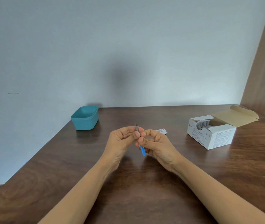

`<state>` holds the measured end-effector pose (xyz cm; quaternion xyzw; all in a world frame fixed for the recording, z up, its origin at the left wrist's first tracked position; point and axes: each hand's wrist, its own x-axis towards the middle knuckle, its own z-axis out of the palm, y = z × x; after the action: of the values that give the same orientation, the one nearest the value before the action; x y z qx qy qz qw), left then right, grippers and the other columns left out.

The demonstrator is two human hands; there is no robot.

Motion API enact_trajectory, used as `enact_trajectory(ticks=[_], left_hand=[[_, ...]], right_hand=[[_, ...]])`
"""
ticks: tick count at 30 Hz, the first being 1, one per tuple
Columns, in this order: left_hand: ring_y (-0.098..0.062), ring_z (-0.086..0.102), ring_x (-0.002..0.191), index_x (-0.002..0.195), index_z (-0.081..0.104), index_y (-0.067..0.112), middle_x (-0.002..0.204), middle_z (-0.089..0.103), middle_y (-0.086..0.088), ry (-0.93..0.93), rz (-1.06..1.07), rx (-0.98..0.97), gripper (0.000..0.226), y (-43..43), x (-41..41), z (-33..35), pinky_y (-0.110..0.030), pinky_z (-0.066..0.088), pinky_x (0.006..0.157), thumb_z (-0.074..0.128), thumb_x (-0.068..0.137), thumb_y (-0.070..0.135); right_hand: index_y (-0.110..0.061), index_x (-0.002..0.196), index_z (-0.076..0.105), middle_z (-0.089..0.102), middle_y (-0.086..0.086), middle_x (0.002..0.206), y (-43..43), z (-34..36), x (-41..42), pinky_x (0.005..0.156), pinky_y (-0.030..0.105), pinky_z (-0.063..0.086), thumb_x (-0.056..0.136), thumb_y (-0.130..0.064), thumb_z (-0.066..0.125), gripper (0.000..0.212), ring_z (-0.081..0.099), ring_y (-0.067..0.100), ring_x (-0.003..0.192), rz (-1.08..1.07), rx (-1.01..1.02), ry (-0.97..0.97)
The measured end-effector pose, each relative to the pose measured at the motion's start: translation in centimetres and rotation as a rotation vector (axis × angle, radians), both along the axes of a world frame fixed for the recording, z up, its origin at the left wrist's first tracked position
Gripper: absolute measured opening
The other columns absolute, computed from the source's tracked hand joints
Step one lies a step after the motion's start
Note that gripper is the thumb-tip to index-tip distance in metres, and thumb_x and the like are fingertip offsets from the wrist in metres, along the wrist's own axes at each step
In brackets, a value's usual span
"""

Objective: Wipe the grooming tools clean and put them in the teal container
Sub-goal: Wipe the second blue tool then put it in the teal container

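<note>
A slim grooming tool with a blue handle and a grey metal tip is held upright above the middle of the table. My right hand grips its blue handle. My left hand pinches the grey upper part between thumb and fingers; whether a wipe lies under those fingers is hidden. The teal container stands open at the far left of the table, well apart from both hands, and I see nothing inside it from here.
A white box of alcohol swabs sits open at the far right, its flap folded back. A small torn white packet lies just behind my right hand. The brown table meets a wall behind and a wooden panel on the right.
</note>
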<state>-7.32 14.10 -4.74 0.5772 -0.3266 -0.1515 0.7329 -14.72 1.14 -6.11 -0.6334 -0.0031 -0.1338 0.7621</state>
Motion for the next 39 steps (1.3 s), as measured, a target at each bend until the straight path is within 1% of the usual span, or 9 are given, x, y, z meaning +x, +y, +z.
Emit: enact_trajectory(ticks=[3,8,13,19,23,26,31,35,39], left_hand=[[-0.011,0.071,0.084,0.091,0.073,0.013,0.082,0.076,-0.002,0.029,0.032,-0.015,0.022,0.1,0.1,0.0,-0.028,0.052,0.09,0.069,0.07,0.02],[-0.003,0.069,0.079,0.091,0.071,0.015,0.081,0.076,0.002,0.092,0.085,-0.081,0.019,0.4,0.3,0.6,-0.018,0.049,0.076,0.066,0.073,0.02],[0.0,0.064,0.076,0.088,0.072,0.021,0.083,0.076,0.005,0.127,0.103,-0.05,0.019,0.7,0.5,0.8,-0.03,0.039,0.077,0.067,0.071,0.027],[-0.013,0.07,0.085,0.092,0.073,0.014,0.084,0.075,-0.005,0.048,-0.001,0.024,0.022,0.1,-0.1,0.0,-0.03,0.052,0.087,0.067,0.073,0.023],[-0.014,0.07,0.082,0.089,0.074,0.014,0.083,0.076,-0.005,0.022,0.014,-0.003,0.019,0.0,-0.2,0.1,-0.022,0.056,0.077,0.069,0.071,0.02],[-0.011,0.071,0.081,0.089,0.073,0.013,0.081,0.076,-0.003,0.044,0.06,-0.041,0.021,0.2,0.1,0.2,-0.019,0.055,0.076,0.07,0.069,0.019],[-0.012,0.071,0.09,0.09,0.072,0.014,0.086,0.076,-0.003,0.071,0.172,-0.066,0.022,0.3,0.6,0.4,-0.023,0.048,0.092,0.072,0.069,0.019],[-0.009,0.071,0.088,0.09,0.072,0.015,0.086,0.077,-0.002,0.054,0.23,-0.034,0.013,-0.1,0.4,-0.1,-0.009,0.049,0.077,0.072,0.077,0.014],[-0.01,0.071,0.078,0.089,0.073,0.008,0.083,0.076,-0.006,0.019,0.237,-0.026,0.009,-0.7,-0.6,-0.7,-0.011,0.051,0.067,0.072,0.08,0.007]], right_hand=[[-0.007,0.101,0.063,0.072,0.003,0.08,0.0,0.1,0.0,0.077,0.027,0.046,0.072,-0.029,0.073,0.037,0.064,0.01,0.076,0.015,-0.077,0.021],[-0.016,0.086,0.059,0.072,0.004,0.076,-0.3,0.4,-0.1,0.067,0.022,0.041,0.07,-0.024,0.074,0.023,0.059,0.011,0.066,0.091,-0.091,0.113],[-0.016,0.084,0.058,0.072,0.006,0.075,0.0,0.2,-0.2,0.065,0.021,0.041,0.069,-0.019,0.074,0.022,0.06,0.012,0.065,0.103,-0.024,0.106],[-0.01,0.094,0.061,0.072,0.004,0.078,-0.1,0.0,-0.1,0.073,0.022,0.049,0.068,-0.016,0.075,0.03,0.067,0.012,0.077,0.054,0.036,0.026],[-0.007,0.096,0.062,0.073,0.007,0.079,0.0,-0.3,0.2,0.082,0.031,0.047,0.07,-0.017,0.075,0.031,0.068,0.015,0.08,-0.043,0.037,-0.025],[-0.003,0.096,0.06,0.073,0.011,0.077,0.5,-0.5,0.4,0.083,0.03,0.05,0.07,-0.015,0.077,0.033,0.069,0.02,0.081,-0.124,-0.064,-0.064],[-0.004,0.088,0.057,0.074,0.012,0.074,0.9,-0.4,0.1,0.075,0.022,0.053,0.073,-0.008,0.08,0.028,0.069,0.014,0.071,-0.251,-0.28,-0.081],[-0.015,0.088,0.058,0.074,-0.006,0.071,1.2,-0.1,-0.3,0.067,0.014,0.043,0.074,-0.019,0.08,0.027,0.062,0.003,0.065,-0.376,-0.559,-0.086],[-0.019,0.089,0.058,0.07,-0.01,0.063,1.5,0.0,-0.4,0.067,0.01,0.04,0.075,-0.021,0.078,0.024,0.063,0.002,0.07,-0.49,-0.645,-0.153]])
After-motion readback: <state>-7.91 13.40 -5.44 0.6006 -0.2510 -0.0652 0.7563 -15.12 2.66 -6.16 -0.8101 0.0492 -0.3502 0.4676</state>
